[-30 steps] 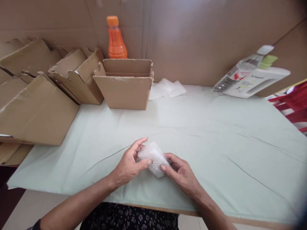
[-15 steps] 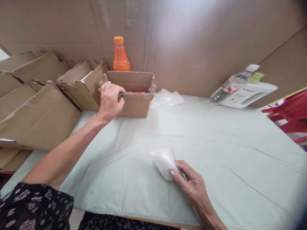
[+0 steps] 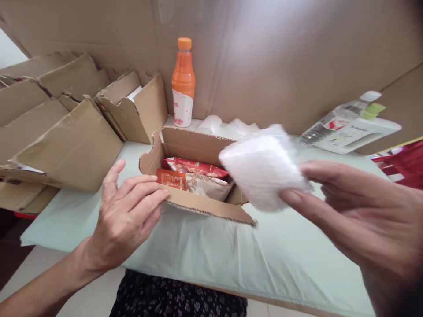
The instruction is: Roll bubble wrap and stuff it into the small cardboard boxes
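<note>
My right hand point(image 3: 357, 215) pinches a white bubble-wrapped bundle point(image 3: 264, 167) and holds it in the air, just right of an open cardboard box point(image 3: 205, 204). The box sits near the table's front edge and holds red and orange snack packets point(image 3: 194, 176). My left hand point(image 3: 127, 215) rests against the box's near left corner, fingers stretched out flat along its front flap.
A pale green cloth point(image 3: 205, 251) covers the table. Several empty open cartons point(image 3: 69, 136) are stacked at the left. An orange drink bottle point(image 3: 183, 83) stands at the cardboard back wall, with clear plastic bags point(image 3: 231, 127) beside it. A water bottle and a white jug point(image 3: 350, 123) lie at the right.
My left hand pulled the box from the back of the table to the front edge. My right hand lifted the bubble-wrapped bundle off the cloth and up beside the box.
</note>
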{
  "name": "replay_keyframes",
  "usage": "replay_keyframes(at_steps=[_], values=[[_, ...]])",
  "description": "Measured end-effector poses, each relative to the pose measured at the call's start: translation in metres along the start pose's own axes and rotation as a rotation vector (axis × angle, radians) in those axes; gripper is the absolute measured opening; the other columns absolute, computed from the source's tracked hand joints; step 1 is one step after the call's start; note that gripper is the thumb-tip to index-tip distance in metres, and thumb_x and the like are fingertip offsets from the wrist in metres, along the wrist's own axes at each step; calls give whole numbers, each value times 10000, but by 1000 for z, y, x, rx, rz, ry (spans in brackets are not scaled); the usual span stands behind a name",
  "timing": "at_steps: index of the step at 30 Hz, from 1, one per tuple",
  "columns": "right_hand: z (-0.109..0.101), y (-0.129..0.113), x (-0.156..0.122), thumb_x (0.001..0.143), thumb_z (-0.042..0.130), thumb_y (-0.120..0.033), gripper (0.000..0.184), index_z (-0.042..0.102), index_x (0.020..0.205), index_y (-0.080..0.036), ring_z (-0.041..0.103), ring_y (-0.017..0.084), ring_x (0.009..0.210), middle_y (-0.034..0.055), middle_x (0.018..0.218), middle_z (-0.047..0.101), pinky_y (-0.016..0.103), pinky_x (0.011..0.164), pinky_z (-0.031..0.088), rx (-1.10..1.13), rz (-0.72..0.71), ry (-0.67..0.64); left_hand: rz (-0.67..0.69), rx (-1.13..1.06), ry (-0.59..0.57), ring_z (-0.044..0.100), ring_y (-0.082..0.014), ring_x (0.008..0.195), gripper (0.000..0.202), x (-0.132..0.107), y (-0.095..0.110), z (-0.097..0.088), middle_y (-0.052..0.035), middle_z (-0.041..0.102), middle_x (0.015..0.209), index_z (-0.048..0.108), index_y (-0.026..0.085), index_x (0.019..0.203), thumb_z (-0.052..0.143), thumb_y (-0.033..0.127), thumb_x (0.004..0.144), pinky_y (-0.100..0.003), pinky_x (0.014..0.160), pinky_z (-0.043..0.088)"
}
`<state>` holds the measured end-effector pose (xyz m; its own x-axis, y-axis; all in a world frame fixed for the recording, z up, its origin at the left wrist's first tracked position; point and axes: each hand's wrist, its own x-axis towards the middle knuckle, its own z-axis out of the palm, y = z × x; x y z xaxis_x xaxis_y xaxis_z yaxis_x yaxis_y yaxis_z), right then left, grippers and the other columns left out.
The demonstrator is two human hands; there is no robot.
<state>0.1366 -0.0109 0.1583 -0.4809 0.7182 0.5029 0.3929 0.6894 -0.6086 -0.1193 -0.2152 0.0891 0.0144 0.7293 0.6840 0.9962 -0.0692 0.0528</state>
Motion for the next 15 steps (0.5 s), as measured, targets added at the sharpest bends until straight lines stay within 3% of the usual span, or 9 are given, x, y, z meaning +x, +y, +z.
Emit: replay_keyframes(at_steps=[3, 5, 10, 12, 15], values=[[25, -13, 31, 888, 668, -524, 201, 771, 969, -372, 682, 236, 681, 16, 832, 753, 399, 624, 564, -55, -241, -312, -15, -50, 30, 730, -192, 972, 240, -8, -4, 3, -22, 757, 988, 657, 212, 1025, 634, 25, 876, -611, 1233, 316], [47, -21, 46, 915, 640, -432, 184, 763, 981, -312, 672, 208, 689, 14, 869, 762, 344, 606, 521, -114, -315, -528, -15, -96, 56, 732, -185, 974, 214, -10, -4, 7, -25, 753, 981, 661, 195, 1005, 636, 25, 877, -605, 1234, 324], [97, -48, 65, 870, 644, -204, 105, 747, 855, -214, 655, 203, 726, 38, 781, 733, 308, 651, 389, -607, -443, -1062, -49, -176, 117, 733, -180, 958, 189, -8, -1, 13, -20, 752, 947, 675, 185, 977, 622, 29, 884, -591, 1218, 360], [107, -59, 68, 852, 629, -128, 136, 729, 782, -188, 641, 202, 725, 57, 740, 713, 321, 683, 354, -771, -491, -1199, -58, -199, 130, 730, -180, 955, 179, -6, -2, 15, -22, 753, 933, 676, 177, 968, 630, 28, 879, -579, 1217, 364], [114, -70, 71, 835, 645, -114, 105, 720, 800, -179, 621, 196, 732, 62, 751, 707, 328, 715, 326, -807, -534, -1232, -69, -231, 137, 723, -177, 954, 186, -5, -4, 17, -26, 751, 930, 672, 172, 961, 640, 15, 866, -567, 1217, 364]])
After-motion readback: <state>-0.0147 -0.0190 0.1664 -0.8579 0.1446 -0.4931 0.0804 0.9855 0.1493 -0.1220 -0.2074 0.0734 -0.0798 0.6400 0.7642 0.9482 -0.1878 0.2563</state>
